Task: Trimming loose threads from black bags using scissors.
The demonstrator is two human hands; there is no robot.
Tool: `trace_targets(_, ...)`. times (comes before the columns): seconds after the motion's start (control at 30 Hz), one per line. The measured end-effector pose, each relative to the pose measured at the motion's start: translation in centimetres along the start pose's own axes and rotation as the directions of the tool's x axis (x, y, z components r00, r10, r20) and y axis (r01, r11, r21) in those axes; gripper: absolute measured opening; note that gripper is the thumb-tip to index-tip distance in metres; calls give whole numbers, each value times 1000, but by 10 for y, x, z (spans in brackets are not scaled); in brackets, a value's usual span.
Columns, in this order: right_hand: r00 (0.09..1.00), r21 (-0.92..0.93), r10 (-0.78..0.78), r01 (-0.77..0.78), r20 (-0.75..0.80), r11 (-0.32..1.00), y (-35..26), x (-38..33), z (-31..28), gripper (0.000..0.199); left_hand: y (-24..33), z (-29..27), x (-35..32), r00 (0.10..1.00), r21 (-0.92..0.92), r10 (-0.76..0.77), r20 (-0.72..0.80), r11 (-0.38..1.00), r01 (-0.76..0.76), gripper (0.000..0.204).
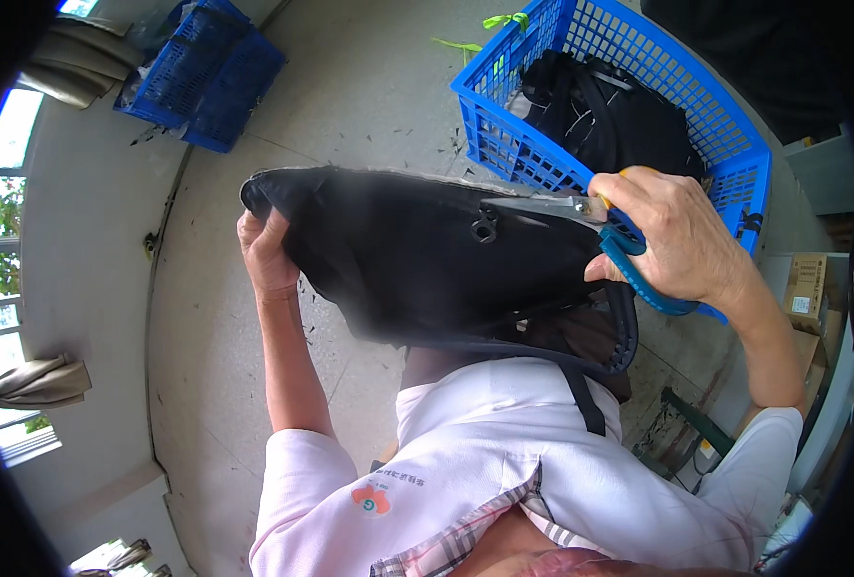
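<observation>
A black fabric bag (pixel 388 255) is stretched across in front of my body, with a pale edge along its far side and dark piping along its near side. My left hand (pixel 271 255) grips the bag's left end, fingers wrapped into the cloth. In my right hand (pixel 681 231) is a pair of scissors (pixel 547 206) with teal and yellow handles. Their blades point left along the far edge of the bag. A small black ring-shaped part (pixel 484 228) lies on the cloth by the blade tips. Whether the blades touch thread or fabric, I cannot tell.
A blue plastic crate (pixel 489 135) with black fabric items inside stands just beyond my right hand. Another blue crate (pixel 239 91) sits far left by the wall. Dark scraps litter the grey floor (pixel 215 317). Cardboard boxes (pixel 808 288) stand at the right.
</observation>
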State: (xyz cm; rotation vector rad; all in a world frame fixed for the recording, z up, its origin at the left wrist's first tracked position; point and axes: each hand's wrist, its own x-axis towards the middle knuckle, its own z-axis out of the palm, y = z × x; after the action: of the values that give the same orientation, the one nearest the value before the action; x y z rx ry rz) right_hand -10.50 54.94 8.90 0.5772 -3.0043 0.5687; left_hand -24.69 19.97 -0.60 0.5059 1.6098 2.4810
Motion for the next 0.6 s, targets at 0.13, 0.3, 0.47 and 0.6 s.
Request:
trace_targets(0.13,1000,-12,-24,23,-16,1000,2,5,3,48,-1,8,-4,1000,-50,25,-8,998,-25,19)
trace_targets(0.3,998,-8,-56,56,7,998,4,6,7,48,0,1,-8,999,-31,37,-37,999,-39,20)
trace_targets(0.47,998,40,-63,61,29,997,7,4,12,46,-2,-2,-9,999,-57,22,-46,998,-24,22)
trace_targets(0.6,999,-8,-35,36,22,999,1,9,7,50,-1,-1,-10,999,-72,22,-24,997,-24,23)
